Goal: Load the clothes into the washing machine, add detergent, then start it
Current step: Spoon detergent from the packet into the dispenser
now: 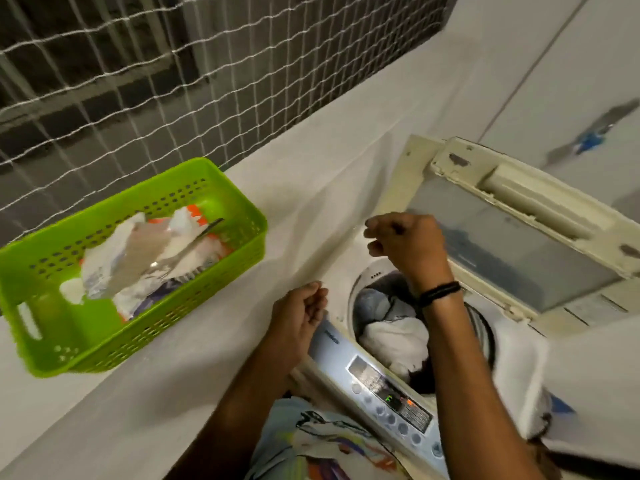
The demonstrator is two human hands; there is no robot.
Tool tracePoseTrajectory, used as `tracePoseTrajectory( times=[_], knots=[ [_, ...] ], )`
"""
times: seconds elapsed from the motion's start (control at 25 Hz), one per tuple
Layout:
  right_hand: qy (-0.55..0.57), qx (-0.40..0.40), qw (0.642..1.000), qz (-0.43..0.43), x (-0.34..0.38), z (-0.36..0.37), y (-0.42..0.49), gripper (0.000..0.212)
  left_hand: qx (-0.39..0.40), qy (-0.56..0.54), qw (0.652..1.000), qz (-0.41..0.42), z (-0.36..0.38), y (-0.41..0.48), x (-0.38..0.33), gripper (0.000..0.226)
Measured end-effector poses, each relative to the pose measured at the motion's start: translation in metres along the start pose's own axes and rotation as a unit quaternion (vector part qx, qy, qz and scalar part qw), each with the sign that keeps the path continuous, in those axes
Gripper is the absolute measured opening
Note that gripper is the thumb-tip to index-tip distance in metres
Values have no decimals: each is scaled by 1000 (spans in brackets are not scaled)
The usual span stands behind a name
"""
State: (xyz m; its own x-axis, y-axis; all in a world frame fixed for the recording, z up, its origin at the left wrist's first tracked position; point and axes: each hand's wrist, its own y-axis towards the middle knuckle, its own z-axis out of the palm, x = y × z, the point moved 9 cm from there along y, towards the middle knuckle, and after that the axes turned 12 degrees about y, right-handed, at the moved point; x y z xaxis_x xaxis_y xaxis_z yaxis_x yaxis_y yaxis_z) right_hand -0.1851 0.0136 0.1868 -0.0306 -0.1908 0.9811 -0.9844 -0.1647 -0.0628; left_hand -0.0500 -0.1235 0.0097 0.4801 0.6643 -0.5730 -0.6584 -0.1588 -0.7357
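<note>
A top-loading washing machine (337, 289) stands at the lower right with its lid (512, 244) raised. White, grey and dark clothes (394, 327) lie in the drum. Its control panel (388, 393) shows lit indicators. My right hand (405, 244) hovers over the drum's far left rim, fingers loosely curled, nothing visible in it. My left hand (301, 317) rests at the machine's left front corner, fingers curled. A green plastic basket (62, 327) on the ledge at left holds torn detergent packets (152, 258) and a spoon (194, 247).
The grey ledge (173, 375) runs diagonally beside the machine. A white net over a window grille (138, 81) fills the upper left. White wall panels (554, 81) stand behind the lid. A white cloth (568, 386) covers the machine's right side.
</note>
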Motion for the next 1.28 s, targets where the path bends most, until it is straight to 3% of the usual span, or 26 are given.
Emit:
tracePoseTrajectory(
  times=[0.16, 0.28, 0.52, 0.64, 0.72, 0.88, 1.04, 1.28],
  knots=[
    [150, -110, 973, 139, -120, -82, -5, 21, 22, 89, 995, -42, 49, 36, 28, 7],
    [255, -201, 915, 242, -203, -125, -24, 16, 49, 170, 982, -73, 93, 71, 56, 12],
    [401, -317, 795, 326, -309, -166, -30, 10, 122, 318, 931, -135, 181, 139, 111, 12],
    [398, -329, 785, 342, -345, -178, -14, 32, 145, 328, 917, -173, 211, 175, 133, 36],
    [416, -352, 769, 335, -363, -186, -5, 25, 143, 324, 916, -188, 223, 195, 142, 48],
    [477, -372, 729, 320, -384, -187, 7, 51, 147, 313, 918, -194, 237, 223, 153, 35],
    [505, -387, 704, 317, -385, -186, 11, 51, 140, 296, 927, -182, 231, 241, 161, 34],
    [504, -392, 698, 325, -395, -185, 15, 50, 117, 286, 936, -166, 228, 250, 161, 32]
  ],
)
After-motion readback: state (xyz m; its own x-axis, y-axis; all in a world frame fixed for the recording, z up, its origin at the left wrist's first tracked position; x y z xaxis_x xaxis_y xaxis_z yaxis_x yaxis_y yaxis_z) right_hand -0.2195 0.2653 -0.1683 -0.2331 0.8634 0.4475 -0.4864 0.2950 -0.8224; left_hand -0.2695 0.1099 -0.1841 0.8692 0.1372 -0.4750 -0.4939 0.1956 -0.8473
